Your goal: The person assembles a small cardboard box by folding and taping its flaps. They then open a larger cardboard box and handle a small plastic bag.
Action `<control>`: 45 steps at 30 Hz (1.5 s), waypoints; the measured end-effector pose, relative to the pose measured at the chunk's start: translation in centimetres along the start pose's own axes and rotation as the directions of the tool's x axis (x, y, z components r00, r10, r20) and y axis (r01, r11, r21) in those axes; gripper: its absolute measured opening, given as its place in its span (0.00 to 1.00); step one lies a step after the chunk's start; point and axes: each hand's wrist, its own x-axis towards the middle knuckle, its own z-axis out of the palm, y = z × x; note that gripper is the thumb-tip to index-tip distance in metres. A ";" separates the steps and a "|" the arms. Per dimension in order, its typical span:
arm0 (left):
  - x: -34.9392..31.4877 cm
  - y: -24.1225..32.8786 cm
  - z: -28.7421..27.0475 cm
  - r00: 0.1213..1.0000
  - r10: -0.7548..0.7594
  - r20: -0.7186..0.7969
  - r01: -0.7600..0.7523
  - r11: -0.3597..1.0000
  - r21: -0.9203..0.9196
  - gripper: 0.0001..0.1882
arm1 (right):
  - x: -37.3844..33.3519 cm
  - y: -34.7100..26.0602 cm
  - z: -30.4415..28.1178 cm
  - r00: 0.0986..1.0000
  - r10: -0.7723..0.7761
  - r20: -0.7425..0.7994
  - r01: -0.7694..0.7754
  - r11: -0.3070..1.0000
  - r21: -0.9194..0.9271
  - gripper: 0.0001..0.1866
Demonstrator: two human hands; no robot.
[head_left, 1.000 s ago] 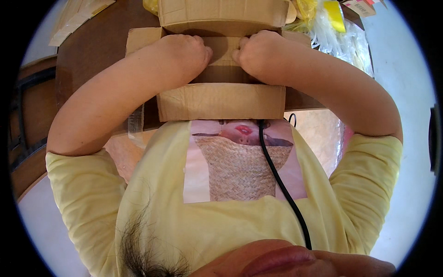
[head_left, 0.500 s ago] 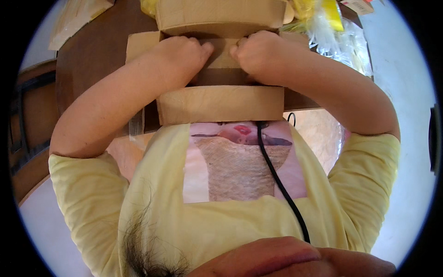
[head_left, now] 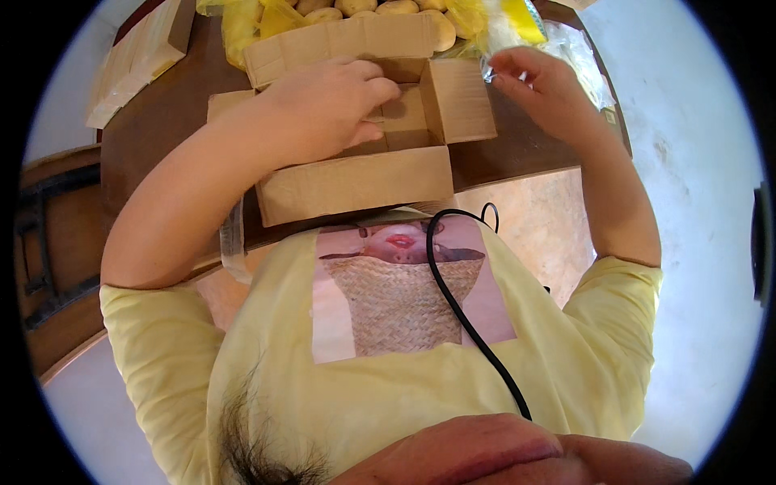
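Note:
An open brown cardboard box [head_left: 356, 184] stands on the table in front of me with its flaps spread outward. My left hand [head_left: 335, 105] is over its left half, fingers apart and reaching into the opening, with nothing visible in them. The hand and forearm hide part of the inside. Beyond the box's right flap [head_left: 461, 99], my right hand [head_left: 548, 93] is in the air, its thumb and fingers curved with a gap between them. Its fingertips are close to clear plastic wrapping [head_left: 575, 58], and I see nothing held in it.
Behind the box, round tan potatoes [head_left: 360, 8] lie by yellow plastic bags [head_left: 279, 18]. A pale flat-sided stack [head_left: 145, 61] sits at the table's far left. The dark brown table [head_left: 517, 149] has its right edge beyond my right hand. A black cable [head_left: 453, 295] hangs over my shirt.
My right hand has left the box and moved right, its fingers coming apart. The left hand has opened over the box. In view, the box has shifted left and more potatoes show.

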 end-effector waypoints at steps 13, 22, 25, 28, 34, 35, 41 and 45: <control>0.5 -0.7 2.3 0.995 -0.021 -0.101 0.030 0.996 0.088 0.42 | -1.7 1.1 6.0 0.988 0.131 0.078 -0.152 0.853 0.500 0.13; 0.9 -1.1 2.6 0.995 -0.049 -0.092 0.054 0.997 0.054 0.48 | -0.8 0.9 6.5 0.972 0.067 0.225 -0.187 0.802 0.567 0.34; 1.0 -0.9 2.6 0.994 -0.060 -0.092 0.064 0.997 0.047 0.49 | -0.6 0.7 6.5 0.966 0.067 0.251 -0.203 0.797 0.569 0.36; 1.0 -0.9 2.6 0.993 -0.090 -0.078 0.095 0.994 0.052 0.49 | -0.3 1.3 6.9 0.964 0.069 0.256 -0.221 0.739 0.636 0.36; 1.0 -0.7 2.6 0.993 -0.107 -0.045 0.111 0.989 0.092 0.49 | 0.1 1.9 7.7 0.966 0.064 0.249 -0.228 0.661 0.714 0.36; 1.1 -0.6 2.5 0.994 -0.106 -0.041 0.109 0.988 0.110 0.50 | 0.0 1.8 7.5 0.961 0.073 0.266 -0.247 0.659 0.711 0.36; 1.3 -1.1 1.8 0.988 -0.071 -0.138 0.070 0.998 -0.010 0.40 | -0.4 2.7 4.9 0.972 0.209 0.102 -0.229 0.772 0.594 0.25; 4.7 -2.0 -1.2 0.970 0.037 -0.239 -0.027 0.999 0.045 0.26 | 1.5 9.3 3.1 0.911 0.156 -0.383 -0.057 0.965 0.256 0.15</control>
